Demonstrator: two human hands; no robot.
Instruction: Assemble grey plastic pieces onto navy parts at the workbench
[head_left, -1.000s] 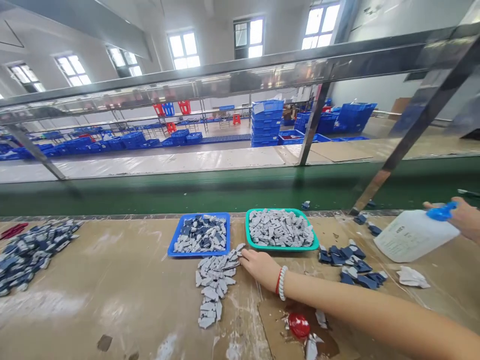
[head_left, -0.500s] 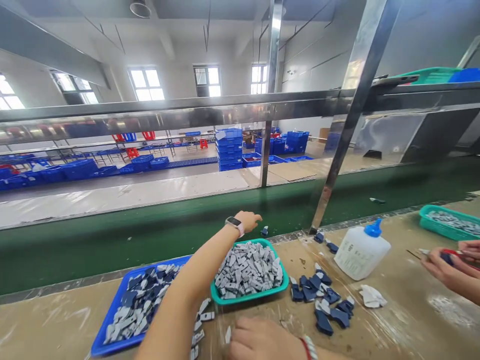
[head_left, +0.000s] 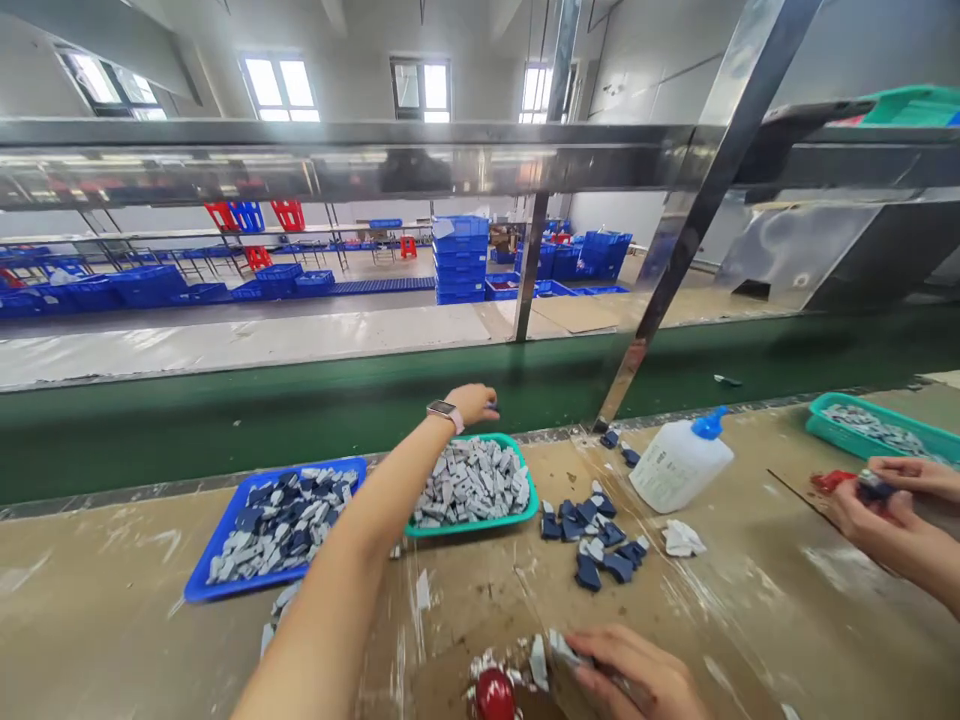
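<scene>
My left hand [head_left: 472,402], wearing a watch, reaches over the green belt [head_left: 315,408] with its fingers closed on a small dark-blue piece [head_left: 491,407]. Below it stands a green basket [head_left: 471,528] full of light-grey pieces. To the left is a blue tray [head_left: 206,592] of mixed navy and grey pieces, partly hidden by my forearm. My right hand [head_left: 637,672] is low at the front, fingertips closed on a light-grey piece [head_left: 562,647]. Another grey piece [head_left: 538,662] and a red rounded object [head_left: 495,694] lie beside it.
A loose pile of navy-and-grey pieces [head_left: 600,535] lies right of the basket. Beyond it are a white bottle [head_left: 679,465] with a blue cap and crumpled white paper [head_left: 682,538]. A co-worker's hands [head_left: 892,510] hold something at right. A slanted metal post [head_left: 675,255] rises behind the bottle.
The dark-blue piece lying on the belt is now in my left hand. My right hand has moved right and down to a grey piece. The view has tilted down, showing the red object.
</scene>
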